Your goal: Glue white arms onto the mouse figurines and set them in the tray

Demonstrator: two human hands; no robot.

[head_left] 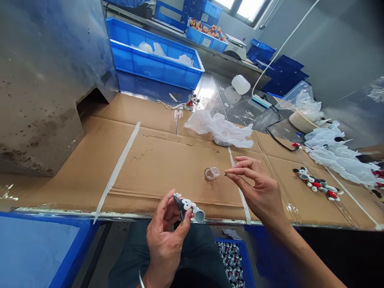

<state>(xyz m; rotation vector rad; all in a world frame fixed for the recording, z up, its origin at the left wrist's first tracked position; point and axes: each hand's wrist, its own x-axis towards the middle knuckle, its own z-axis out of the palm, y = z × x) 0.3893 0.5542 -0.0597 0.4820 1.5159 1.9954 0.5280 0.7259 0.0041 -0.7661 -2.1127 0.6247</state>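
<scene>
A small mouse figurine (186, 205), black, white and grey with large ears, is gripped in my left hand (168, 228) just above the front edge of the cardboard. My right hand (255, 184) is pinched at the fingertips around a tiny dark bit, too small to name. Left of those fingertips, a small clear plastic cup (212, 173) rests on the cardboard (168, 164) with dark crumbs around it. Several similar figurines (318, 185) lie to the right of my right hand.
Crumpled white plastic (222, 128) lies behind the cup. One figurine (191, 103) stands farther back. A metal machine housing (51, 80) rises at left. A blue bin (156, 60) sits at the back; a blue tray of figurines (235, 260) is below the table edge.
</scene>
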